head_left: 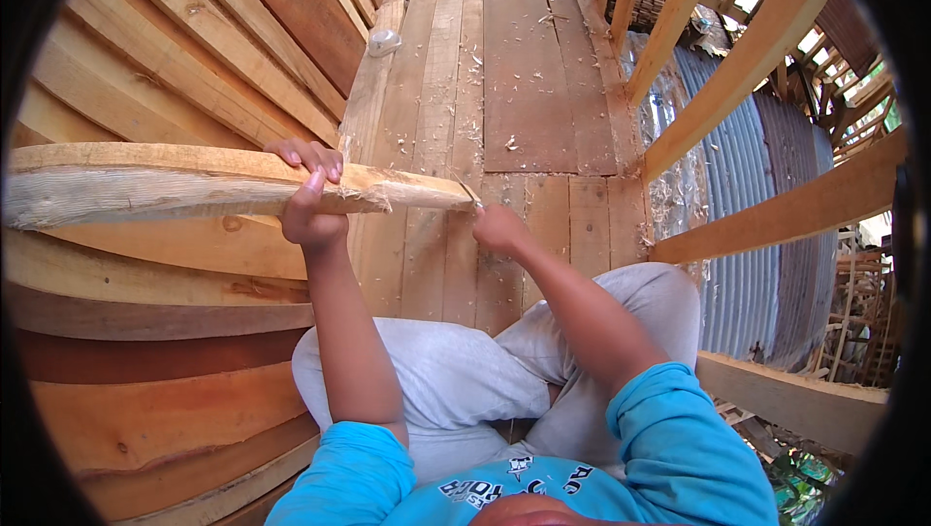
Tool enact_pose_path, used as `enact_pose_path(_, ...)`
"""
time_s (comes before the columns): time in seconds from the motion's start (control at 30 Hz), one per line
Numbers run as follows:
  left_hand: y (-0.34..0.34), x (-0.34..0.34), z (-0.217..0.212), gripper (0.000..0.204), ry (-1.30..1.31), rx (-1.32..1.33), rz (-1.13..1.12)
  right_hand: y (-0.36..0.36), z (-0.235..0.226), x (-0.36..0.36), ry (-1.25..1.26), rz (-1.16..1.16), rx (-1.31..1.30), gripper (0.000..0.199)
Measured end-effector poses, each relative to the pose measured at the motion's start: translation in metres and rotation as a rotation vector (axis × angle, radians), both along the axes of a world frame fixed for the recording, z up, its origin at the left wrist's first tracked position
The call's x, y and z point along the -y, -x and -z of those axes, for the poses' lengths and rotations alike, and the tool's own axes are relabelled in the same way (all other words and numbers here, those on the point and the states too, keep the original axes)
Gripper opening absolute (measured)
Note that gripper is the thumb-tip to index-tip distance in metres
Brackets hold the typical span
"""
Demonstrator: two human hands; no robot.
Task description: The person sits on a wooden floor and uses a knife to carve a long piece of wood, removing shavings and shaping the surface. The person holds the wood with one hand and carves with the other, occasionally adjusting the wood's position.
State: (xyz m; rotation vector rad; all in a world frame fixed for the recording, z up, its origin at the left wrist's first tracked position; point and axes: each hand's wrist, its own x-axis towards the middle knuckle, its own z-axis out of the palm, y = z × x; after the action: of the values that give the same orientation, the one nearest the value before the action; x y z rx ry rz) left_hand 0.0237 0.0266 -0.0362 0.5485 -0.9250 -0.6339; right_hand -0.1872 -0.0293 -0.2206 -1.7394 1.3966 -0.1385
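Observation:
A long pale wooden beam comes in from the left and ends in front of me, its near side rough with shavings clinging along the lower edge. My left hand is wrapped round it, thumb on the near side and fingers over the top. At the beam's right end, my right hand is closed on a small knife. Its thin blade lies against the tip of the wood, and its handle is mostly hidden in my fist.
Curled wood shavings are scattered over the plank floor. A clear plastic container stands by the stacked boards on the left. Wooden rails run along the right, with corrugated metal sheets beyond them. My crossed legs are close below.

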Motion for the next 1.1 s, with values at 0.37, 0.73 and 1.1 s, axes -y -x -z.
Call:
enact_pose_path(0.37, 0.012, -0.006, 0.0, 0.033, -0.079, -0.03, -0.288, -0.034, -0.084, -0.033, 0.109, -0.033, 0.13, 0.046)
enact_pose_path(0.73, 0.004, -0.006, 0.002, 0.03, -0.122, 0.013, -0.391, -0.041, -0.087, -0.038, 0.132, -0.071, 0.203, 0.046)
enact_pose_path(1.1, 0.008, -0.005, -0.001, 0.031, -0.069, 0.024, -0.219, -0.03, -0.057, -0.019, 0.089, -0.099, -0.074, 0.042)
